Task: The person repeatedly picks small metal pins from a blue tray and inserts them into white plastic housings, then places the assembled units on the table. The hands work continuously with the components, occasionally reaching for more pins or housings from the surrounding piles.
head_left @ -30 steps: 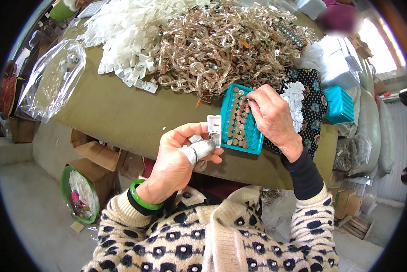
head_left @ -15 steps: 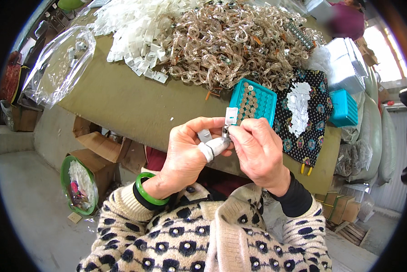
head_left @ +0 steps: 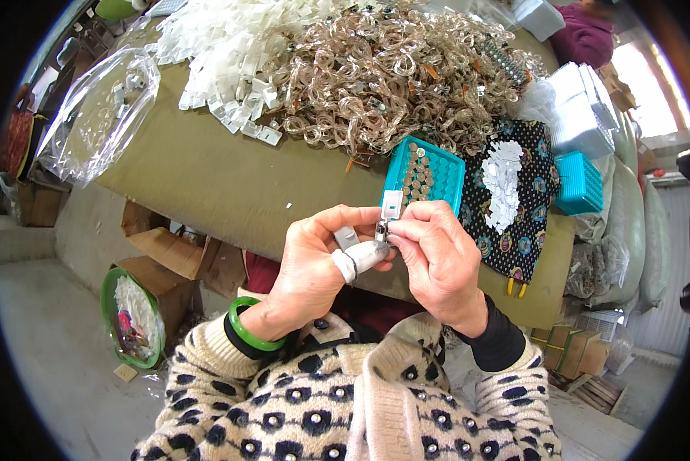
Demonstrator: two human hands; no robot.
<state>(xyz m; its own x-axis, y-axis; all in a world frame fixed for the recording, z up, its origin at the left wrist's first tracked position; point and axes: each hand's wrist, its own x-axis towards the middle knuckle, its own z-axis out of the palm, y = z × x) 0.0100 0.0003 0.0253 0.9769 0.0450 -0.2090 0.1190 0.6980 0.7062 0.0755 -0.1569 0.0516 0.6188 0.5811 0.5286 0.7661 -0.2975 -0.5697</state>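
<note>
My left hand (head_left: 314, 253), its thumb wrapped in white cloth, is closed around a small white plastic case (head_left: 392, 203) with a dark and metallic part at its lower end. A second white plastic piece (head_left: 346, 237) rests in the same hand's palm. The fingertips of my right hand (head_left: 443, 265) are pinched together at the case's metallic part; whether they hold a separate small piece is hidden. Just beyond the hands lies a teal tray (head_left: 446, 177) with several small round metallic discs (head_left: 416, 180) in its left side.
A large heap of clear coiled straps (head_left: 391, 77) covers the table's far side, beside a pile of white plastic pieces (head_left: 229, 61). White flat bits (head_left: 503, 180) lie on a dark patterned cloth (head_left: 533, 207) at right. Stacked teal trays (head_left: 579, 183) and a clear bag (head_left: 99, 107) flank the table.
The view has shifted slightly. My hands keep the white case at nearly the same place, with small finger movements. The person at the far right has moved a little.
</note>
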